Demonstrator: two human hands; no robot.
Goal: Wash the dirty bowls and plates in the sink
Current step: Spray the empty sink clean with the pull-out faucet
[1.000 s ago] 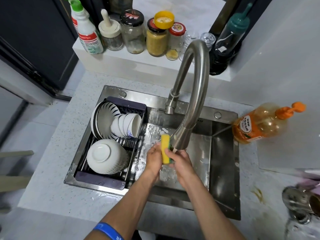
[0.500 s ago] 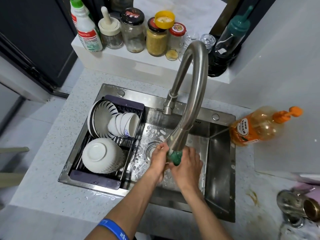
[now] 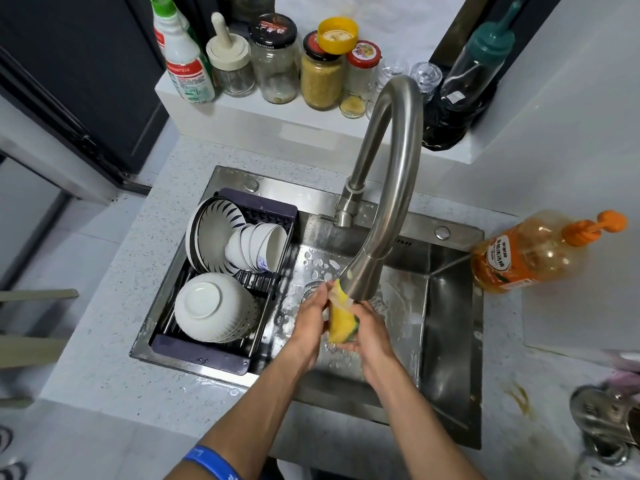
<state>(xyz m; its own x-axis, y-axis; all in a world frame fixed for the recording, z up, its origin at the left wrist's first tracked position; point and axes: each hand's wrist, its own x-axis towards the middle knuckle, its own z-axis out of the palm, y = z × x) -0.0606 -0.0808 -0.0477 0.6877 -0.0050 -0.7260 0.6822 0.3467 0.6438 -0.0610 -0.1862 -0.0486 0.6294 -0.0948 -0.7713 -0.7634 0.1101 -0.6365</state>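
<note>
A yellow sponge (image 3: 340,320) with a green scouring side stands upright between both hands over the wet basin of the sink (image 3: 450,306), right under the faucet (image 3: 388,188) head. The left hand (image 3: 311,318) curls around the sponge's left face, and the right hand (image 3: 372,332) wraps it from the right and below, so the two squeeze it together.

In the left part of the sink sits a dark draining rack (image 3: 207,355). At its near end a white bowl (image 3: 211,308) lies upside down on a stack. At its far end patterned plates (image 3: 211,233) stand on edge, with nested cups (image 3: 258,249) lying on their sides against them.

An orange dish soap bottle (image 3: 530,252) lies tilted at the sink's right rim on the counter (image 3: 104,341). Jars and a spray bottle (image 3: 180,53) line the raised ledge at the counter's far edge. A blue wristband (image 3: 213,462) circles the left forearm.
</note>
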